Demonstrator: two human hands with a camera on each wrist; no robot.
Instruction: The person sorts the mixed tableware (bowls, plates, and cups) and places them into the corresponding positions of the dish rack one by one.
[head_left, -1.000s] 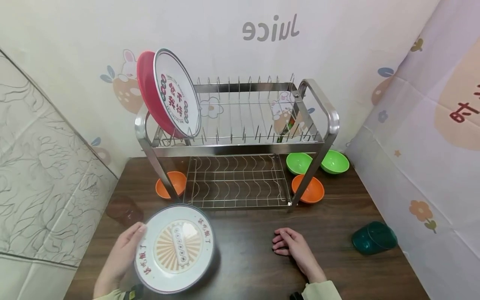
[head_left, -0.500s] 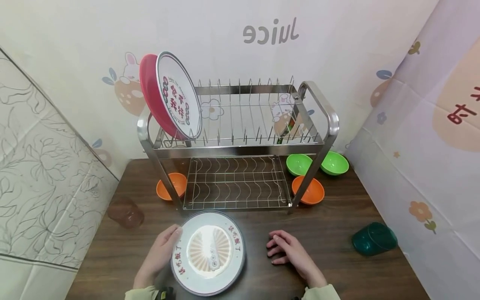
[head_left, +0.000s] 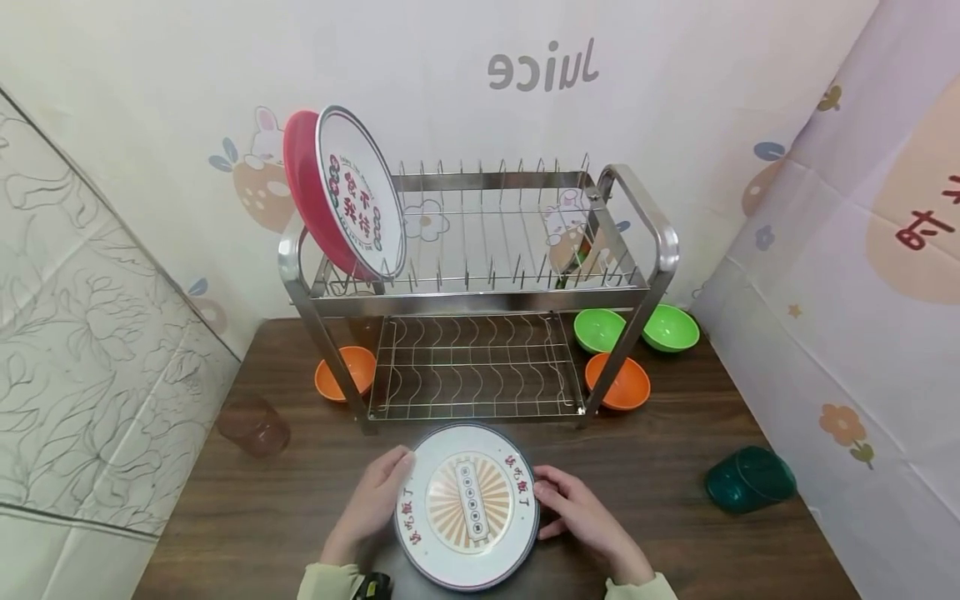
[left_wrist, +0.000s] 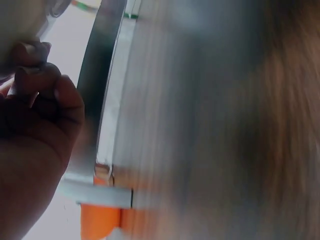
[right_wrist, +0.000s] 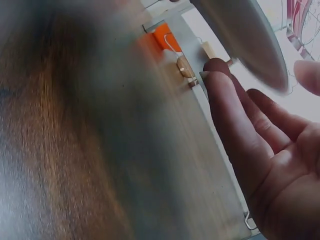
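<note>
A white plate (head_left: 441, 546) with a dark rim, a tan sunburst and red lettering is held face up above the table, in front of the rack. At its left edge my left hand (head_left: 372, 497) grips the rim, thumb on top. My right hand (head_left: 581, 515) is at the plate's right edge with fingers spread. In the right wrist view the plate's edge (right_wrist: 250, 45) comes between the fingers and thumb of that right hand (right_wrist: 270, 145), with a gap to the thumb. The left wrist view shows curled fingers (left_wrist: 65, 95) under the plate's edge.
The two-tier metal dish rack (head_left: 480, 303) carries a red plate (head_left: 300, 179) and a white plate (head_left: 360, 192) upright at its upper left. Orange bowls (head_left: 626, 385) and green bowls (head_left: 670, 328) sit around its base. A teal cup (head_left: 750, 481) lies right, a brownish cup (head_left: 255, 427) left.
My left hand has carried the plate rightward from the left side to the middle. My right hand has stayed near its spot, and the plate's right edge has come to its fingers.
</note>
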